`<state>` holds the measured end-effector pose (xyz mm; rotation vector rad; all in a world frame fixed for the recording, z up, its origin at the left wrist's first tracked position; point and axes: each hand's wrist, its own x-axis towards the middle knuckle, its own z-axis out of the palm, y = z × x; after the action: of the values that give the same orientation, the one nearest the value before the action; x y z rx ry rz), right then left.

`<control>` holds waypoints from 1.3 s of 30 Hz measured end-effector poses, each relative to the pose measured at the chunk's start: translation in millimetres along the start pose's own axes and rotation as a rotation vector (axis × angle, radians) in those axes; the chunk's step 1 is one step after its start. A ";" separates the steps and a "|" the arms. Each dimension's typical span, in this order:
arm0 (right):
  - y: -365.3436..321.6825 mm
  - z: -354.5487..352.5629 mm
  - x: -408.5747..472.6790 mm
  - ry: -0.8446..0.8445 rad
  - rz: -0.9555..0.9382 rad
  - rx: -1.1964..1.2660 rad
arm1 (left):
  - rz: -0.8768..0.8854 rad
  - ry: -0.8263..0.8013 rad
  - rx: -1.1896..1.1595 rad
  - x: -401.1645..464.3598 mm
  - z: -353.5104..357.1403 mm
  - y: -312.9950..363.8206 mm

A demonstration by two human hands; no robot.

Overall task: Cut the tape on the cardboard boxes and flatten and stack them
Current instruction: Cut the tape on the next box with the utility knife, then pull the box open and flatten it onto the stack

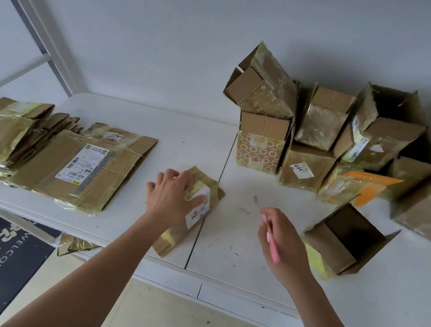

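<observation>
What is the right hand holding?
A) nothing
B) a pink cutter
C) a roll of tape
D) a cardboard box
B: the right hand has its fingers curled round a thin pink cutter above the white table, while the left hand presses on a flattened box.

I see matt brown cardboard boxes (314, 138) wrapped in glossy, crinkled yellowish tape, a smooth white table (242, 222), and a pink plastic cutter (271, 240).
</observation>
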<state>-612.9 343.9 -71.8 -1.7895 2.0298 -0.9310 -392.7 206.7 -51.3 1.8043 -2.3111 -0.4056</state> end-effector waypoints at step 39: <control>-122.2 106.1 84.1 -0.293 -0.051 -0.153 | -0.591 -0.084 -0.696 -17.2 -18.9 -59.7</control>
<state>-470.8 230.3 -58.3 -1.9339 1.9189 -0.5002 -327.8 207.9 -52.2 2.0242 -1.3368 -1.2041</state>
